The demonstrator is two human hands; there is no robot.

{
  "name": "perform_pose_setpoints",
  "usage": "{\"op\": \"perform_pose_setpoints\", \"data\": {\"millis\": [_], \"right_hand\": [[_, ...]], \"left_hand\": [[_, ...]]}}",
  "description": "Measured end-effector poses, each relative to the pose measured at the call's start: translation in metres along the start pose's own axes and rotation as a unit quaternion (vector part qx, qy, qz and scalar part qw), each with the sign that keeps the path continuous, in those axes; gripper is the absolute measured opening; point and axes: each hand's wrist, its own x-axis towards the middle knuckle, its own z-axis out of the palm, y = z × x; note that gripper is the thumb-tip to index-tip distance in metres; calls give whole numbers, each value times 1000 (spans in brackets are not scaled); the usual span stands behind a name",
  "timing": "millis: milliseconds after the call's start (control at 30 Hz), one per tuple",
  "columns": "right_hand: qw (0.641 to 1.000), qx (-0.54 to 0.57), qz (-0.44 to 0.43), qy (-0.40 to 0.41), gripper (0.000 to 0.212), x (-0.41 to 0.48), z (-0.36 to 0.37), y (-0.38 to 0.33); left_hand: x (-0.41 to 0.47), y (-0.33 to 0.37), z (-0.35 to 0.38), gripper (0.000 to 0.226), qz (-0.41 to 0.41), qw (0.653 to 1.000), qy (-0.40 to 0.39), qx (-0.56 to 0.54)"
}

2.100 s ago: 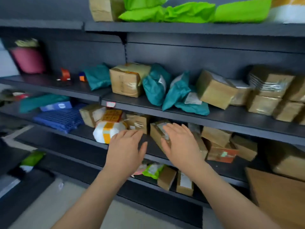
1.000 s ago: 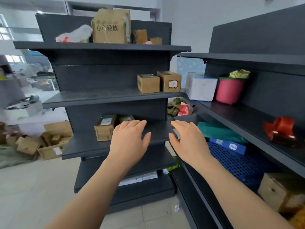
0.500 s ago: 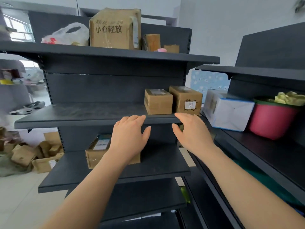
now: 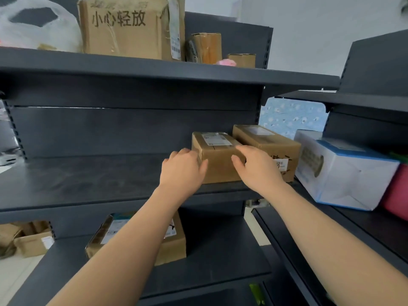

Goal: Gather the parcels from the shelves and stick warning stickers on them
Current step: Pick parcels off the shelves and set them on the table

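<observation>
A small brown cardboard parcel [image 4: 218, 166] with a white label on top stands on the middle dark shelf [image 4: 88, 180]. My left hand [image 4: 182, 171] presses its left side, thumb on the front face. My right hand [image 4: 257, 166] clasps its right front corner, fingers over the top edge. The parcel rests on the shelf between both hands. A second brown parcel [image 4: 269, 142] stands right beside it, partly behind my right hand. Another labelled parcel [image 4: 172, 241] lies on the shelf below, mostly hidden by my left forearm.
The top shelf holds a large printed carton [image 4: 128, 27], a white plastic bag [image 4: 37, 25] and two small boxes [image 4: 207, 47]. On the adjoining right rack sit a white-and-blue box [image 4: 344, 173] and a pink pot [image 4: 397, 191]. Cartons [image 4: 33, 241] lie on the floor at left.
I turned from the right rack to this one and came closer. Both hands rose from the lower shelf level and closed in on the small parcel on the middle shelf.
</observation>
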Motion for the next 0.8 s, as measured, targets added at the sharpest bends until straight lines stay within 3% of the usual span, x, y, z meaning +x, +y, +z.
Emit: {"op": "perform_pose_setpoints", "data": {"millis": [367,567,800], "right_hand": [[995,-47,89,7,41,74,52,5],[989,75,126,-12,39,83,67,-10],[981,130,141,18,30,104,80,-15]], "left_hand": [[86,-35,41,54,9,983,-88,-161],[107,-58,59,55,-16,965,-101,-242],[128,-68,56,48,-73,925,-122,-352]]}}
